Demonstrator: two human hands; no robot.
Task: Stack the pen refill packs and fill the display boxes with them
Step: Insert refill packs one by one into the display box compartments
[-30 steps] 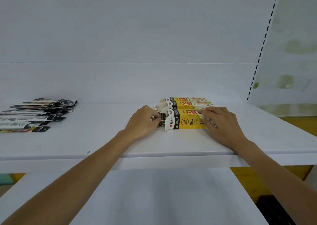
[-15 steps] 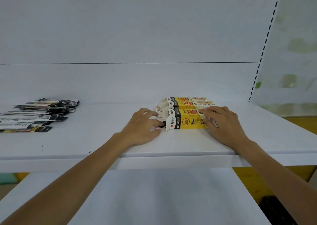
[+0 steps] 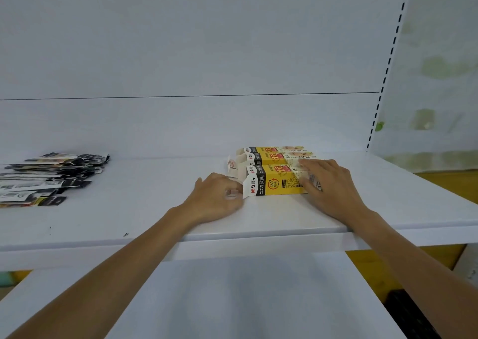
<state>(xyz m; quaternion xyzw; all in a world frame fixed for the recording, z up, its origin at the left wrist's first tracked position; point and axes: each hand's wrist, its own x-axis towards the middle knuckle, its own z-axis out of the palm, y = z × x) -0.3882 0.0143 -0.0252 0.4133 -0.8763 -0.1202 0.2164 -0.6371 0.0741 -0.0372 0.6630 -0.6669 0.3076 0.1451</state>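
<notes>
Yellow display box (image 3: 278,183), right hand (image 3: 333,186) flat atop, left hand (image 3: 214,199) curled against end

Display boxes (image 3: 274,183): yellow w/ black band, white end flaps, red print. Refill packs (image 3: 51,178): mostly black & white, some grey. Shelf (image 3: 155,209) plain white; upright (image 3: 388,62) white w/ black slot row.

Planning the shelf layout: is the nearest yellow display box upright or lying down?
Lying down: the nearest yellow display box rests lengthwise on the shelf, long printed face up.
</notes>
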